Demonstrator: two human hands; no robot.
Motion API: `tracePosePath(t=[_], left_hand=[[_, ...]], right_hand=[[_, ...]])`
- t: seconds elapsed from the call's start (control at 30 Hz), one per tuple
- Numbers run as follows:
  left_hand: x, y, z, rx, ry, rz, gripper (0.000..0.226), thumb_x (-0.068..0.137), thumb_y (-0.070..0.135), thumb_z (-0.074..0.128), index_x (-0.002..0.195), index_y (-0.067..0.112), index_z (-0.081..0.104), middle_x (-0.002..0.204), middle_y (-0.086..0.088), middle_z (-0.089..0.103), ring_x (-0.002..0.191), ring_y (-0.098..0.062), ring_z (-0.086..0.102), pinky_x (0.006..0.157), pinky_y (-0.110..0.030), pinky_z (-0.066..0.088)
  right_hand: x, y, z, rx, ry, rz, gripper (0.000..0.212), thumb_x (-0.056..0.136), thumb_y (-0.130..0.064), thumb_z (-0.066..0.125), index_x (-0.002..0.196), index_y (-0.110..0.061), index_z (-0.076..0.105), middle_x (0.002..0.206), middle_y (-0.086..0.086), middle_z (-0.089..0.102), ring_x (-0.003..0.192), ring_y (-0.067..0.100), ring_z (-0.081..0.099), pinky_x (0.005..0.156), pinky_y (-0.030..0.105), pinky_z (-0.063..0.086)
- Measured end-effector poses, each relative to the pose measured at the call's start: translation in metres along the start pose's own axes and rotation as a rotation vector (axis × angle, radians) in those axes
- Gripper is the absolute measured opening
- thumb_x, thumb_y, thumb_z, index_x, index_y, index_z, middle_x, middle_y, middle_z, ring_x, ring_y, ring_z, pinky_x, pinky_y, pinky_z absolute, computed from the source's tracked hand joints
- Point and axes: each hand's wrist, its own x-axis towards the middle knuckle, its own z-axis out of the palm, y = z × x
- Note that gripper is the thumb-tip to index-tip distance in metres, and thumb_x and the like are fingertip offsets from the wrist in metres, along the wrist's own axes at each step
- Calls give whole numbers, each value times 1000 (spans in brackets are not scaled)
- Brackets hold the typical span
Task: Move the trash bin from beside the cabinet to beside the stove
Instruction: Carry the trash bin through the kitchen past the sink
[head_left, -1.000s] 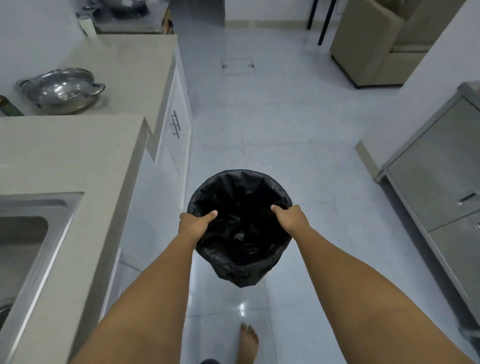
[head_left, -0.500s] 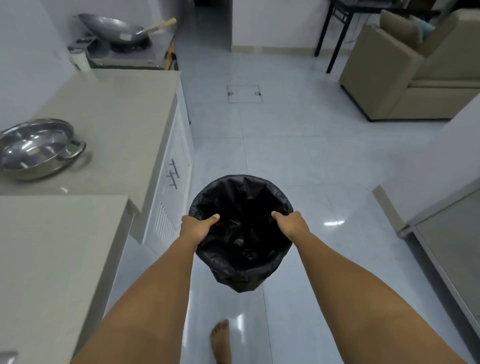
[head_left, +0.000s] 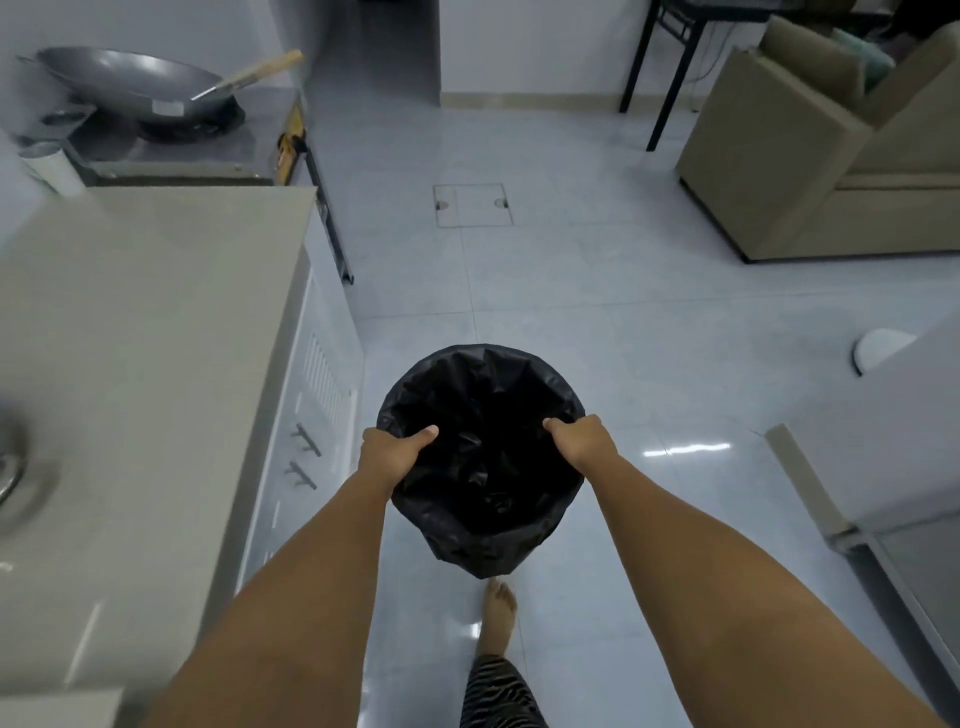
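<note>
Trash bin (head_left: 480, 457) is off the floor, carried out in front of the person at abt waist height, upright w/ its mouth facing up. Taking the stove (head_left: 171, 140) as landmark: bin is well short of it, nearer the viewer, out over the floor (head_left: 597, 322) alongside the long surface (head_left: 145, 332) that runs up to the stove. A wok (head_left: 130, 80) sits on the stove.

Left hand (head_left: 392, 454) is closed on the bin's rim on the side toward the surface, thumb hooked inside over the black liner (head_left: 483, 395), fingers wrapped outside. Right hand (head_left: 584, 441) is clamped on the opposite rim the same way. So a two-sided rim grip, hands across from each other.

Handling, as a judgement: looks light. Arms are held out fairly straight w/o obvious strain, and nothing is visible inside but dark crumpled liner, tho the bottom is too dark to be sure. Rim seems stiff enough to carry by. The liner is thin, soft, prob slick plastic, so a grip on liner alone could slide or tear; best to pinch rim + liner together, as both hands seem to.

Free floor beside the stove's front corner looks like the spot to set it down. A bare foot (head_left: 498, 616) is right under the bin.
</note>
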Motion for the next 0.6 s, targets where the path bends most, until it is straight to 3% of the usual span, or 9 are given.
tracePosePath(t=[0.5,0.6], left_hand=[[224,213,38,-37,34,-55,113,69,52,85,153,-1,32,148,-20,52,131,-40,56,108,-48,49],[284,251,36,-71,-2,-53,132,49,63,86,152,-1,35,146,-19,55,129,-39,58,107,-49,50]], right_hand=[[232,-221,-28,-58,-21,-20,80,88,-47,59,147,0,34,140,21,53,122,41,56,101,47,48],[282,-267,-22,-64,-25,-7,79,88,-46,59,147,1,34,139,22,53,122,41,56,99,45,48]])
